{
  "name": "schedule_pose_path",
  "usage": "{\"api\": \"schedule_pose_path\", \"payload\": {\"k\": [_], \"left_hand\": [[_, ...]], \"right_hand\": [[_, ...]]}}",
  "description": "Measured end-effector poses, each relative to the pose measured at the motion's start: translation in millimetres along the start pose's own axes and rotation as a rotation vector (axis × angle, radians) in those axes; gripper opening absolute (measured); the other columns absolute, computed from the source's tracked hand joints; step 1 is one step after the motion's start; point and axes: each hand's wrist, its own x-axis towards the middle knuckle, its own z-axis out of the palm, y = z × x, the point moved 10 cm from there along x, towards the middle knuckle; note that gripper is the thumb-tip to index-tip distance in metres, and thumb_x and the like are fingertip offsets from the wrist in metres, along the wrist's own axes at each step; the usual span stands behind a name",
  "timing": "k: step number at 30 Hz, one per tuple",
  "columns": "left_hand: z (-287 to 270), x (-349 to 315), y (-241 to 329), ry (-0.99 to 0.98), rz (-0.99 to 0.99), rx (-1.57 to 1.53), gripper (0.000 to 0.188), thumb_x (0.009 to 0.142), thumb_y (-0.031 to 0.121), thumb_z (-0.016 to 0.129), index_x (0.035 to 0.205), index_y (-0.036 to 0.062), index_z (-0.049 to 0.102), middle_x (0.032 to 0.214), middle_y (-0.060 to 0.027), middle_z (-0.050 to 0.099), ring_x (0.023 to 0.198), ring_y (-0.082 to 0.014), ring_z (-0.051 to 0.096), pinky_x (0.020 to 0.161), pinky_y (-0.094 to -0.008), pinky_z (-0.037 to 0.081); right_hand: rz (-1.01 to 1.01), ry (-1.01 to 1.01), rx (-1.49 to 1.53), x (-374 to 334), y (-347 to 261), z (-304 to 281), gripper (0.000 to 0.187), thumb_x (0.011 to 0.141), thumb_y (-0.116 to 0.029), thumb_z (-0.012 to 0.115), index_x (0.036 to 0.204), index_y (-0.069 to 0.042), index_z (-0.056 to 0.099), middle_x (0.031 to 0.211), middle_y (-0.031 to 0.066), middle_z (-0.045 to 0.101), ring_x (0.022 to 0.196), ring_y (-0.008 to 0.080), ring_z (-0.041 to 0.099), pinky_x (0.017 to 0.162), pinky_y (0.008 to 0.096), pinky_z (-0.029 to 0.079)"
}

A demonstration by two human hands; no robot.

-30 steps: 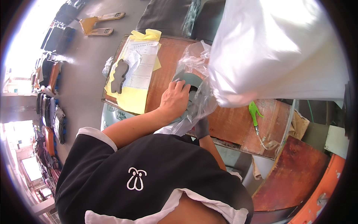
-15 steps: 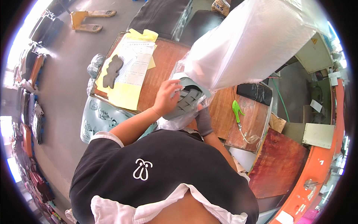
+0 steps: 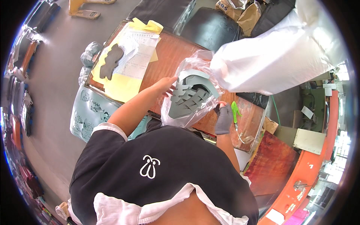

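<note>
A clear plastic bag (image 3: 188,120) lies at the near edge of the wooden table, in front of my body. Inside it are several flat grey-green cut pieces (image 3: 192,98), some with slots, stacked loosely. My left hand (image 3: 167,85), bare, has its fingers curled over the bag's left edge. On the right, my right hand (image 3: 224,117) wears a grey glove with bare fingertips and pinches the bag's right edge. A bright green air blow gun (image 3: 234,109) with a clear hose lies just right of that hand.
Big translucent plastic sheeting (image 3: 277,56) bulges over the table's far right. Yellow sheets, printed papers (image 3: 140,56) and a dark wavy cutout (image 3: 111,63) lie on the wooden table (image 3: 170,48) at left. Beyond it are black wrapped bundles (image 3: 210,28). A pallet truck (image 3: 84,13) stands far left.
My left hand has moved from the pieces to the bag's left edge. My right hand has come out to the right edge. The bag is spread wider, and the sheeting has shifted right.
</note>
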Motion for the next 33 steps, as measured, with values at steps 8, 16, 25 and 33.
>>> {"api": "schedule_pose_path", "payload": {"k": [8,16,25,33], "left_hand": [[5,1,25,-0.162,0.211,-0.555,0.023,0.090,0.019,0.056,0.108,0.0069,0.056,0.087,-0.0029,0.059,0.078,-0.0170,0.058,0.071,-0.0322,0.047],[11,-20,53,-0.123,0.351,-0.374,0.022,0.094,0.018,0.049,0.111,0.0058,0.054,0.093,-0.0043,0.060,0.080,-0.0152,0.059,0.068,-0.0289,0.050],[23,-29,64,-0.277,0.366,-0.464,0.025,0.095,0.018,0.046,0.115,0.0051,0.053,0.100,-0.0042,0.058,0.084,-0.0164,0.060,0.069,-0.0322,0.052],[32,-16,69,-0.319,0.340,-0.316,0.031,0.095,0.019,0.046,0.124,0.0085,0.050,0.104,-0.0034,0.059,0.087,-0.0154,0.060,0.068,-0.0316,0.052]], "right_hand": [[-0.786,-0.253,-0.650,-49,-112,83,0.028,0.084,-0.007,0.054,0.111,0.002,0.052,0.104,0.0134,0.058,0.097,0.0252,0.055,0.087,0.0341,0.044],[-0.412,-0.384,-1.239,34,-61,121,0.048,0.075,-0.020,0.063,0.118,-0.002,0.049,0.107,0.0202,0.057,0.103,0.0362,0.054,0.088,0.0431,0.042],[-0.828,-0.287,-1.181,10,-90,119,0.045,0.071,-0.016,0.066,0.112,-0.003,0.054,0.103,0.0185,0.058,0.093,0.0360,0.056,0.080,0.0443,0.042],[-1.081,-0.238,-1.026,-26,-115,118,0.046,0.071,-0.004,0.068,0.115,-0.003,0.056,0.085,0.0108,0.058,0.077,0.0280,0.055,0.072,0.0379,0.044]]}}
